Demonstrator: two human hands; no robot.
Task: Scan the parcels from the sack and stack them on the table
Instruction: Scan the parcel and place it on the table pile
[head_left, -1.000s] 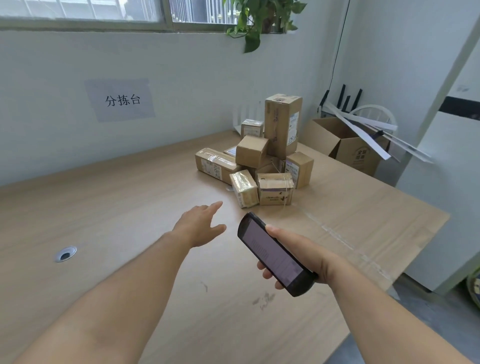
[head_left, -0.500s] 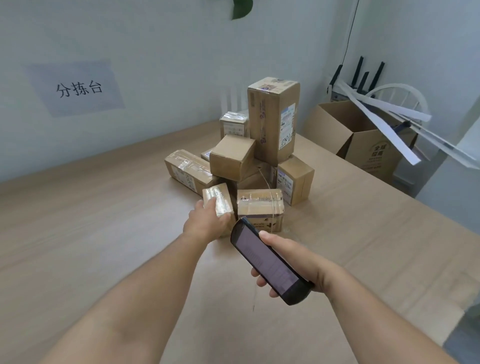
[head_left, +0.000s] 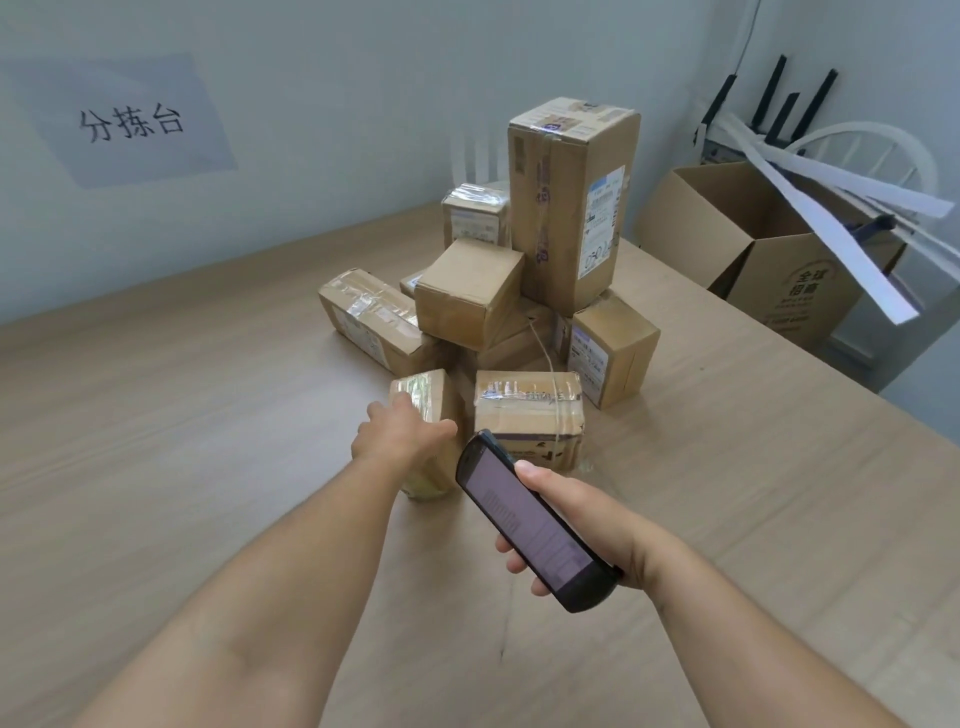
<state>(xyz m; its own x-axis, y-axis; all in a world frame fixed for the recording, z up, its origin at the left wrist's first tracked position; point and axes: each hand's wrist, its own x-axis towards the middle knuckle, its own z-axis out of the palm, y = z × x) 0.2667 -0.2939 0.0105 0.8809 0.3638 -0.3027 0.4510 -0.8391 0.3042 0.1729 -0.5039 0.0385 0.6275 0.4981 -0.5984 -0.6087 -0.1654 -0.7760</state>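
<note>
Cardboard pile (head_left: 511, 348): parcels are heaped loose at the table's (head_left: 156, 415) far side.
Small parcel (head_left: 434, 395): front of heap, wrapped in glossy tape, just beside the neighbour parcel (head_left: 527, 415).
Left hand (head_left: 402, 439): laid over its near end, thumb & fingers wrapped round it.
Right hand (head_left: 587, 525): scanner (head_left: 535, 525) is clasped, thumb on its edge, screen up.
Tape: slick, so prob the parcel gets dropped if it's lifted w/ a shallow grip.
Tall box (head_left: 571, 202): perched upright on top; could be toppled if the heap is nudged during the pull-out.
Tilted box (head_left: 467, 291): leaned on the heap, may be slid off too.
</note>
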